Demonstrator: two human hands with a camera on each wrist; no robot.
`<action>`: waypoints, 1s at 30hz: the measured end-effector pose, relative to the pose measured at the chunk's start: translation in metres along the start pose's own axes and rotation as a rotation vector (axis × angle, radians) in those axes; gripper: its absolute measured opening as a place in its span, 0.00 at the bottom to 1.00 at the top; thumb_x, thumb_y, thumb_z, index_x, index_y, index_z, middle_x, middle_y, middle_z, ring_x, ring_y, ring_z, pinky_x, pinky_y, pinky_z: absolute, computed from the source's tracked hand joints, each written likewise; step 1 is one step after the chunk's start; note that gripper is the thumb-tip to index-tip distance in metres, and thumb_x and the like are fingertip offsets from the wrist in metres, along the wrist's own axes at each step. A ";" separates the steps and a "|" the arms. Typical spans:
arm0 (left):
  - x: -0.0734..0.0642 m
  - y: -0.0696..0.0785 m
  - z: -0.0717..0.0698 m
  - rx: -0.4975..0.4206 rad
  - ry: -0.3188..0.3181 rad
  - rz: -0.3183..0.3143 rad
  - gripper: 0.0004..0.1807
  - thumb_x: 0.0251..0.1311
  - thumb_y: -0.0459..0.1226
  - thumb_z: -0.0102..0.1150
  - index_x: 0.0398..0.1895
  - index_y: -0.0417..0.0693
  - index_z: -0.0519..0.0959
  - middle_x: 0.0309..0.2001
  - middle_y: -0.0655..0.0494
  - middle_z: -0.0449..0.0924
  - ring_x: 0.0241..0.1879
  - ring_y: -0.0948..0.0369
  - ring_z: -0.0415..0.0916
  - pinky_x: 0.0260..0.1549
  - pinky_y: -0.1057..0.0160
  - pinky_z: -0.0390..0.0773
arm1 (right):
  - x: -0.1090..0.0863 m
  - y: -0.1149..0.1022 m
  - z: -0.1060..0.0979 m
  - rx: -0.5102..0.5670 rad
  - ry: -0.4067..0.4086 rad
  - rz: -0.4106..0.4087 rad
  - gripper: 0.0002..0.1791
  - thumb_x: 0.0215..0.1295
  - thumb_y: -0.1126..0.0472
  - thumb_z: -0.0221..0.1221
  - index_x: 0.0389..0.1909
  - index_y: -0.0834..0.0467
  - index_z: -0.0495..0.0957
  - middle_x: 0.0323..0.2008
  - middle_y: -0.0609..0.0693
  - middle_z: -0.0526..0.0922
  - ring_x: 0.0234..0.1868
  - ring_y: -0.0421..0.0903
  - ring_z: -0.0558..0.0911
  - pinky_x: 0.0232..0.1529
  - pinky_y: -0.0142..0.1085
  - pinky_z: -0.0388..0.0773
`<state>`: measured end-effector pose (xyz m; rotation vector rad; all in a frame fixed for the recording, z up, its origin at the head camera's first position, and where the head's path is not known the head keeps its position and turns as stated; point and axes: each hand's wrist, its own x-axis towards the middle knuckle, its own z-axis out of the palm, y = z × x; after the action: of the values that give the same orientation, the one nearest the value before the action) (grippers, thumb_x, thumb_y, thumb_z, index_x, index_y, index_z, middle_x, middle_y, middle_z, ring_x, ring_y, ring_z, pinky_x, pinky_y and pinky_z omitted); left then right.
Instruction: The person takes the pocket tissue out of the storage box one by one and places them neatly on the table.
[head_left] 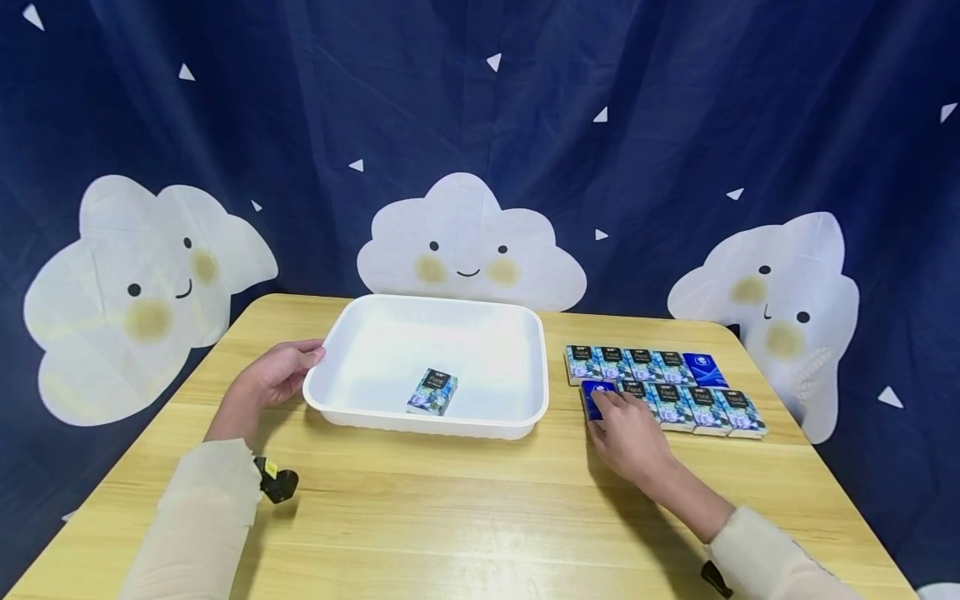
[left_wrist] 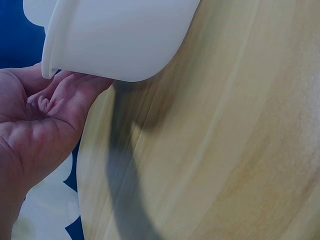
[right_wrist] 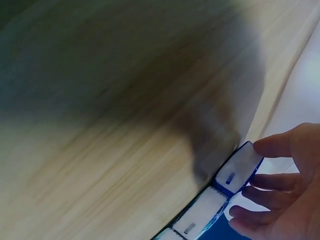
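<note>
My left hand [head_left: 279, 373] grips the left rim of a white plastic tray [head_left: 517, 423]. In the left wrist view, its fingers reach under the tray's rim. Inside the tray lies one tissue pack [head_left: 432, 393] with a black and blue floral print. My right hand [head_left: 633, 437] is at the near row's left end. There it pinches a plain dark-blue tissue pack [right_wrist: 239, 169], the thumb at one edge and the fingertips along the other. That pack touches its neighbouring floral pack [right_wrist: 201, 212]. The fingers partly cover the blue pack in the head view.
Two rows of several tissue packs [head_left: 707, 408] lie right of the tray. Another dark-blue pack [head_left: 703, 368] ends the far row. All rest on a wooden table [head_left: 420, 508]. Behind its far edge hangs a navy curtain [head_left: 420, 92] with clouds.
</note>
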<state>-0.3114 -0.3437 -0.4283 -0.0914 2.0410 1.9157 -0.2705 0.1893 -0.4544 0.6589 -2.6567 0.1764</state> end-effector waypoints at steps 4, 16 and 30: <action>0.001 0.000 0.000 -0.003 0.002 0.000 0.32 0.81 0.36 0.38 0.79 0.30 0.44 0.49 0.59 0.79 0.46 0.68 0.81 0.50 0.67 0.84 | -0.001 0.000 -0.001 -0.008 -0.013 0.036 0.24 0.59 0.64 0.69 0.55 0.70 0.81 0.48 0.67 0.85 0.50 0.70 0.82 0.51 0.64 0.79; 0.002 -0.002 0.001 0.002 0.002 -0.005 0.33 0.81 0.36 0.39 0.79 0.30 0.43 0.53 0.54 0.78 0.46 0.68 0.81 0.50 0.67 0.84 | 0.000 0.003 0.001 0.004 0.001 0.034 0.24 0.58 0.64 0.70 0.54 0.70 0.81 0.48 0.68 0.85 0.48 0.68 0.84 0.50 0.61 0.82; 0.000 -0.002 0.000 -0.001 0.010 -0.010 0.33 0.80 0.37 0.40 0.80 0.32 0.44 0.55 0.53 0.77 0.47 0.68 0.81 0.51 0.66 0.83 | 0.003 0.005 -0.001 0.060 -0.011 0.041 0.24 0.58 0.64 0.70 0.54 0.71 0.80 0.49 0.68 0.85 0.45 0.69 0.84 0.45 0.58 0.84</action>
<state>-0.3115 -0.3440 -0.4299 -0.1122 2.0419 1.9141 -0.2746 0.1927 -0.4528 0.6263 -2.6858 0.2663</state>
